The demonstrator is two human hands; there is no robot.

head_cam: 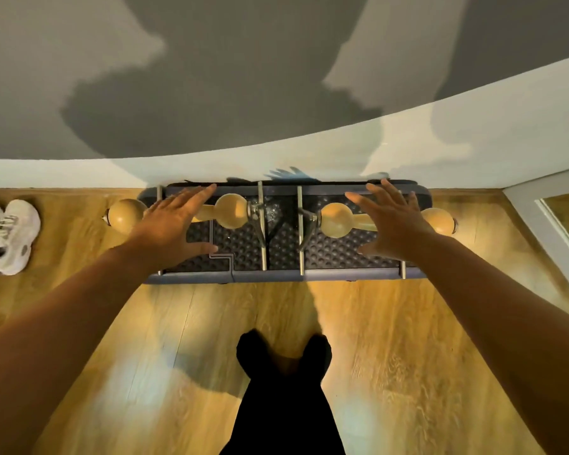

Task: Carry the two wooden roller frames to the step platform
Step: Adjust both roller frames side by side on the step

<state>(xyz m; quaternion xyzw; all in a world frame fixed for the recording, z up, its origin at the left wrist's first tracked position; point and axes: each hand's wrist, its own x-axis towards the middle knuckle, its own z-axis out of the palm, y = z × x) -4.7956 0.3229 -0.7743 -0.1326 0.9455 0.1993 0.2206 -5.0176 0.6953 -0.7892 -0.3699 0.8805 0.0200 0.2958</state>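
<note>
A dark step platform (283, 251) with a dimpled top lies on the floor against the wall. Two wooden roller frames rest across it, each with rounded wooden bulbs on a metal frame. The left roller frame (231, 211) reaches past the platform's left end. The right roller frame (336, 220) reaches past the right end. My left hand (174, 224) hovers over the left roller with fingers spread, holding nothing. My right hand (395, 221) hovers spread above the right roller's middle, which it hides.
A pair of white sneakers (7, 238) sits on the wooden floor at the left. A white baseboard and grey wall run behind the platform. A white door frame (546, 224) stands at the right. My dark-trousered legs (283, 389) stand in front of the platform.
</note>
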